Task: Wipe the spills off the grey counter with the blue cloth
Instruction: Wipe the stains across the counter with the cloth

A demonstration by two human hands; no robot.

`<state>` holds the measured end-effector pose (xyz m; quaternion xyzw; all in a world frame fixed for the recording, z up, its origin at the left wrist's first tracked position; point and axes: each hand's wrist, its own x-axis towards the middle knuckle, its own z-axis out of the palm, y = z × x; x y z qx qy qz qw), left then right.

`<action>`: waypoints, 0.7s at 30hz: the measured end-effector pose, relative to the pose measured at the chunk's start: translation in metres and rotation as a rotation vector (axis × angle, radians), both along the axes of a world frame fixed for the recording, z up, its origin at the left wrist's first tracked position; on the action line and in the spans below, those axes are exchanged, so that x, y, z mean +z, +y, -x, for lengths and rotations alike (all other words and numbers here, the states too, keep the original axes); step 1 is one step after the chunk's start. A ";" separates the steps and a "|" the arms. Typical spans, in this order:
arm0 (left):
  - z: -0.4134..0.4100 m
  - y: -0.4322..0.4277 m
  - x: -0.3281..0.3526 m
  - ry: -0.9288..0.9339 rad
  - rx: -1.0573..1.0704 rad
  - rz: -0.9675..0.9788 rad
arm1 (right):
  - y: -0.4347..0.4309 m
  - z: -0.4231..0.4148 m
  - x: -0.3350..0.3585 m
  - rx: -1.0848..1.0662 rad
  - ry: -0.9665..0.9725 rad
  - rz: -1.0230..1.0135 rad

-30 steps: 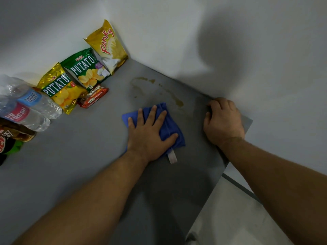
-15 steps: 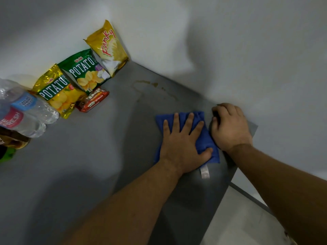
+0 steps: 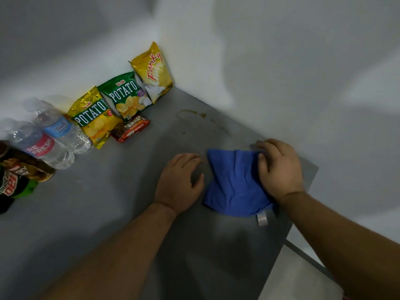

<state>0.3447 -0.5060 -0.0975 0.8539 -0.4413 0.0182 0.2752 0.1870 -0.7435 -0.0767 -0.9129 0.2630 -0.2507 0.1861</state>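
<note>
The soft, creased blue cloth [image 3: 234, 182] lies on the matte grey counter [image 3: 104, 208], a white tag at its 6 o'clock edge. The right hand [image 3: 280, 169] pinches the cloth's 3 o'clock side, its grip closed on the fabric. The left hand [image 3: 179, 182] rests flat at the cloth's 9 o'clock, fingers spread, holding nothing. Brownish spills [image 3: 194, 114] streak the counter at 12 o'clock. Glossy bags [image 3: 125, 96] read "POTATO" and "Funky"; a bottle [image 3: 41, 146] reads "REFRESH".

The right hand [image 3: 279, 169] hides the blue cloth's [image 3: 233, 182] right edge; the dark bottles [image 3: 13, 180] are cut off at the left.
</note>
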 end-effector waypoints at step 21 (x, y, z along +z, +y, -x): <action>-0.004 0.001 -0.003 0.011 0.086 -0.137 | 0.010 -0.015 -0.017 -0.011 0.635 0.018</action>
